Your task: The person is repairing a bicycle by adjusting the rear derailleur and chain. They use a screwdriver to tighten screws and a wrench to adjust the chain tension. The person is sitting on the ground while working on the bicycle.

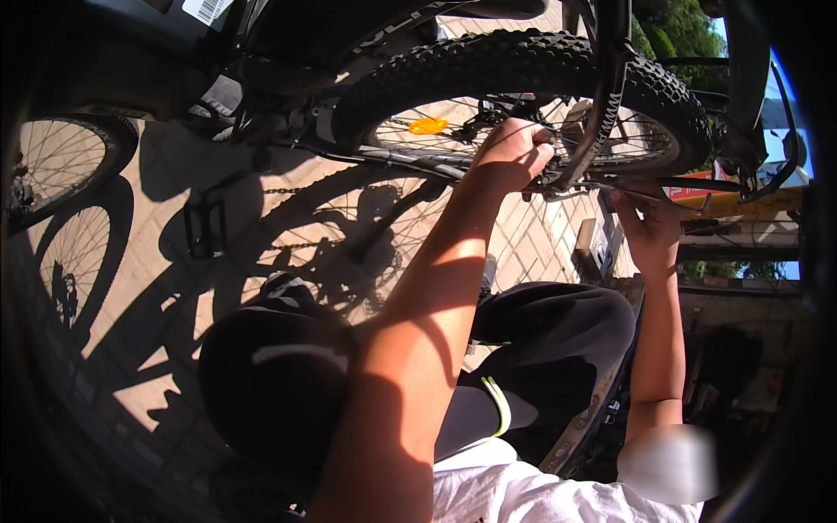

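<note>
A bicycle's rear wheel, with a knobby black tyre [523,59] and an orange spoke reflector [428,125], is in front of me. My left hand [516,155] is closed beside the wheel's hub and the dark gear parts [488,122]. A small dark end shows at its fingertips, too small to name. Further right, my right hand [647,228] is raised with bent fingers closed around a thin metal rod [693,206] below the frame tube [602,122]. One end of the rod looks bent. My fingers partly hide it.
Another spoked wheel [65,161] stands at the far left. A black pedal [206,227] hangs over the paved ground, where bicycle shadows fall. My bent knees in black trousers [558,327] are below the wheel. A small box-like object [595,244] lies near my right hand.
</note>
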Tool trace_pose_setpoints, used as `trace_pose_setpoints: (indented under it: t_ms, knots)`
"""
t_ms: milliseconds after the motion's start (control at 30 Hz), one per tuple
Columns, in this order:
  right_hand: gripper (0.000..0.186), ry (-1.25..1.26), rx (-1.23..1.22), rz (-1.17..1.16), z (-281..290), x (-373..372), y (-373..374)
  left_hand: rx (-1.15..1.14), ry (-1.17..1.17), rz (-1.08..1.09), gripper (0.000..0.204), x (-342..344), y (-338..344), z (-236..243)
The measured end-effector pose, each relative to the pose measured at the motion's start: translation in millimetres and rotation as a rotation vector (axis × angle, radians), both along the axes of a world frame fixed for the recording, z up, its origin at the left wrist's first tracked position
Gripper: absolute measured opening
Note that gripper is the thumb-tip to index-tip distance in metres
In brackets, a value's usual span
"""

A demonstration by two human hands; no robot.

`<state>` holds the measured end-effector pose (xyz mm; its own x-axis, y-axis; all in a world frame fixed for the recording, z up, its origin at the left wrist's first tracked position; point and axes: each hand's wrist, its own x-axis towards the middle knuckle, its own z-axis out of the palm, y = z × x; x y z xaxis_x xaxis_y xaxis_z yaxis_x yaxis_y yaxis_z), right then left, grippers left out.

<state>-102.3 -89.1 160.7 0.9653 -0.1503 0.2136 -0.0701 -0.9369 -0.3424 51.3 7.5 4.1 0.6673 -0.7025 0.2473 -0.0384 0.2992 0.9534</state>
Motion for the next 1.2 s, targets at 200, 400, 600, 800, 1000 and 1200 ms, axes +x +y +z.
trace_pose_setpoints:
  t_ms: [200, 400, 600, 800, 1000, 1200]
  knots:
    - [0.010, 0.107, -0.303, -0.007, -34.9, -6.1, 40.3, 0.142, 0.232, -0.468, 0.018, 6.7, 19.0, 19.3]
    - [0.010, 0.019, -0.376, -0.104, -67.2, 15.6, 44.2, 0.198, 0.180, -0.639, 0.044, 16.8, 74.2, 67.9]
    - [0.016, -0.026, -0.316, -0.102, -72.7, 22.0, 39.0, 0.422, -0.017, -0.408, 0.020, 25.6, 90.0, 73.9]
    - [0.018, -0.090, 0.079, -0.352, -44.6, 0.0, 5.2, 0.524, -0.445, -0.023, 0.017, 15.7, 71.4, 63.4]
    - [0.017, -0.082, 0.162, -0.435, -47.2, -6.3, -6.7, 0.368, -0.415, 0.025, 0.020, 12.5, 59.5, 61.9]
    - [0.017, -0.077, 0.202, -0.457, -42.1, -3.3, -0.4, 0.343, -0.461, -0.004, 0.022, 8.9, 53.2, 59.5]
